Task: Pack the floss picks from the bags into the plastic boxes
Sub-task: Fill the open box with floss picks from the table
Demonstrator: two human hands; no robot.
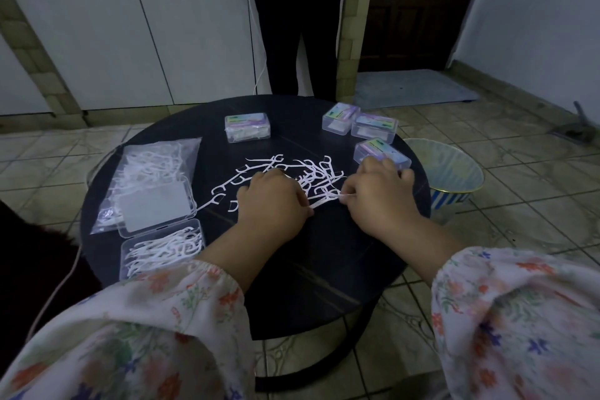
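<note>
Round dark surface point(324, 269), dim light. Progress judged as partway, more left than done.

Done, as far as visible: one clear rectangular plastic box point(162, 250) at near left, open, holding a layer of white floss picks; hinged lid point(156, 204) laid back onto the clear plastic bag point(152, 169). Four closed clear boxes with purple labels at the far side: one far centre point(247, 127), two touching at far right point(341, 117) point(375, 127), one just beyond the right hand point(380, 153). White contents faintly visible through the walls of some; cannot tell whether full.

Left to do: loose scatter of white plastic floss picks point(305, 172) spread across mid-surface, between and beyond the hands. Bag at left not emptied, many picks inside. Open box seemingly with room to spare.

Hands: left hand point(272, 201) knuckles up, fingers curled down over a small aligned bundle of picks point(319, 203); right hand point(376, 195) pinching the other end of the same bundle between thumb and fingertips. Bundle low, at or just above the surface, between the two hands. Likely step: gathering and squaring a batch for the open box.

Striped bowl point(454, 172) on the tiled floor, right of the surface.
</note>
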